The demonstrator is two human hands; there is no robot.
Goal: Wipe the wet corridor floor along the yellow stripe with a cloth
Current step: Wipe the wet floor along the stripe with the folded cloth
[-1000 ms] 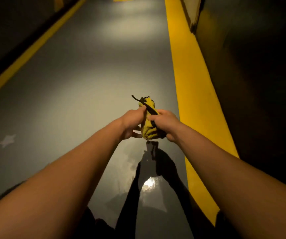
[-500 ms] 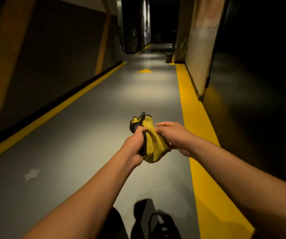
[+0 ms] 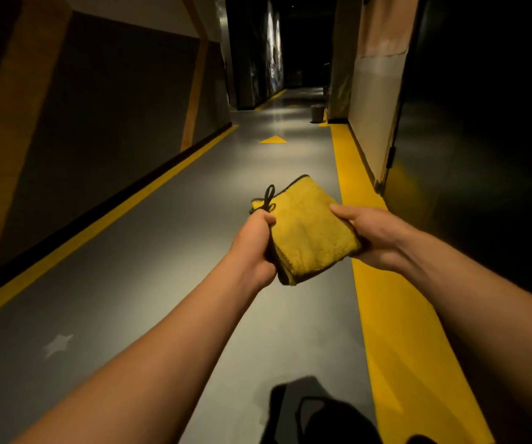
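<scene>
The smooth grey corridor floor (image 3: 168, 251) is shining a little under the light. The wide yellow painted stripe (image 3: 396, 331) is running along its right edge, flat and matte. The folded yellow plush cloth with dark trim and a small dark loop (image 3: 306, 229) is hanging in the air above the floor, just left of this stripe. The left hand (image 3: 255, 248) is gripping its left edge with curled fingers. The right hand (image 3: 373, 235) is holding its right edge, thumb on top. No writing is readable.
</scene>
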